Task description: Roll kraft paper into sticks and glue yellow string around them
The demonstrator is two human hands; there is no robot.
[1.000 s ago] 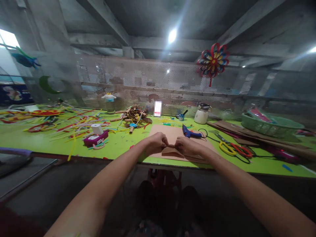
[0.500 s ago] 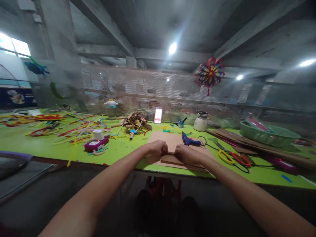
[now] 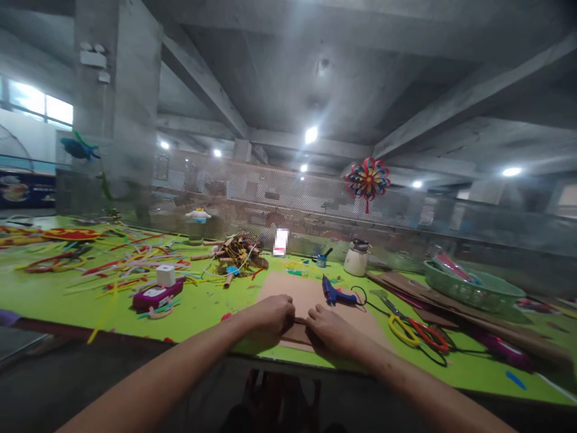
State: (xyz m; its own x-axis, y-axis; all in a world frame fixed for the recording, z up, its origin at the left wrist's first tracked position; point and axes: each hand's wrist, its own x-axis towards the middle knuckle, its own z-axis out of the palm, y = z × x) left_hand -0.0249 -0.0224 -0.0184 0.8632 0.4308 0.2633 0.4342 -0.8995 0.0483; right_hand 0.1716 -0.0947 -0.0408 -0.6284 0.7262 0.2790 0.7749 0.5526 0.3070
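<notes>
left hand, right hand, curled, side by side

A long green desk ran across a bare concrete room. Heavy beams crossed the grey ceiling, where round lamps glared. A perforated metal screen stood behind the desk, and a bright window showed at far left beside a thick pillar.
</notes>
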